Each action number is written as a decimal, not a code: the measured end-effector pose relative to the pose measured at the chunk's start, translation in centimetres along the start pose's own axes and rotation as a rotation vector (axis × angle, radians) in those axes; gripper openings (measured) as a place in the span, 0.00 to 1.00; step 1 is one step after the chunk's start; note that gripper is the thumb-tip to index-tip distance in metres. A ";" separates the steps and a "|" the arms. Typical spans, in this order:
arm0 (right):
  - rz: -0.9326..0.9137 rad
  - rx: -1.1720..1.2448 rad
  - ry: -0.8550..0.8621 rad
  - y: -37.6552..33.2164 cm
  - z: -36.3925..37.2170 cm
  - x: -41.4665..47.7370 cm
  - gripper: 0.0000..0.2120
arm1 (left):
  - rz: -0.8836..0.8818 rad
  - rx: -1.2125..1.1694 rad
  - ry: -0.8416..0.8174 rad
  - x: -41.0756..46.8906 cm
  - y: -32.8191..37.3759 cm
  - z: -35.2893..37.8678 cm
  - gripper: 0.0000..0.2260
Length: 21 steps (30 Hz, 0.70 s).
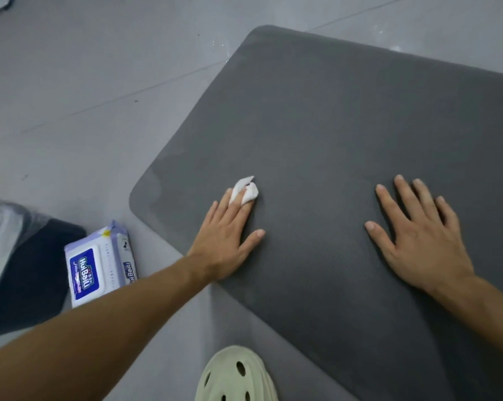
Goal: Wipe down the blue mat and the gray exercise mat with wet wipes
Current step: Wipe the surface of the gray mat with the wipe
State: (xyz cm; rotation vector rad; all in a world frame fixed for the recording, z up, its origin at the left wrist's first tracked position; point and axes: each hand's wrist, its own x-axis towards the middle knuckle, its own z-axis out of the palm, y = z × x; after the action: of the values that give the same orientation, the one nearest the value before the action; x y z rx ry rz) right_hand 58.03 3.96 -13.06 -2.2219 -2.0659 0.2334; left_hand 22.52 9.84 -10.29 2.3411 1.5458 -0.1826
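noted gray exercise mat [345, 125] lying flat on the floor [85, 82], one rounded corner toward the near left. found left hand [227, 235] palm-down on the mat near that corner, fingers straight, pressing a bunched white wipe [246, 193] under the fingertips, wipe partly folded over one finger. found right hand [418, 235] flat on the mat, well apart from the left, fingers spread, holding nothing. logged pack of wet wipes [100, 264] on the floor just left of the mat; pale clog [236, 374] at the bottom edge.
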 end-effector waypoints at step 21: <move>-0.025 -0.046 -0.059 0.5 -0.1 0.1 0.32 | -0.154 0.071 -0.014 10.3 -1.8 -3.8 0.33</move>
State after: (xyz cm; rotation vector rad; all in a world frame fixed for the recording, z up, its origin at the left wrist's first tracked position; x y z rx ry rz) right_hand 58.58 4.02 -13.10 -2.2399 -2.1495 0.2540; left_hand 24.78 20.73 -10.04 2.2678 1.7405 -0.2933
